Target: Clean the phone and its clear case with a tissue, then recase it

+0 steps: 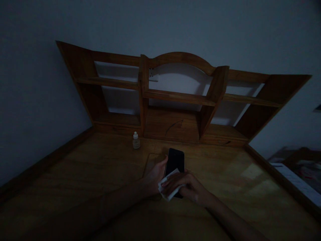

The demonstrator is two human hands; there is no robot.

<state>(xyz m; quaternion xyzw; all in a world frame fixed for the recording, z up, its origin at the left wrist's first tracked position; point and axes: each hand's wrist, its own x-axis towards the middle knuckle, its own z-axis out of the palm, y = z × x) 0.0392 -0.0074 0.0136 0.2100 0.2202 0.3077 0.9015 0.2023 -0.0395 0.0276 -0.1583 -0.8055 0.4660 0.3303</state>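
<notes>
A black phone (pixel 175 160) is held upright over the desk, its dark screen facing me. My left hand (pixel 154 176) grips it along the left edge, with the thumb at its side. Against the lower part of the screen, my right hand (pixel 189 187) presses a folded white cloth or tissue (pixel 169 194), fingers lying over it. The phone's lower end is partly hidden behind the cloth and the right hand. Beneath the left hand, a thin flat outline with a rounded corner (pixel 149 159) shows on the desk; what it is cannot be made out.
A small clear bottle with a white cap (pixel 136 142) stands behind my left hand. The wooden desk (pixel 105 160) carries a wooden shelf unit (pixel 175 97) along its back. Beyond the right edge lies a white surface (pixel 296 180) with dim items. The room is dark.
</notes>
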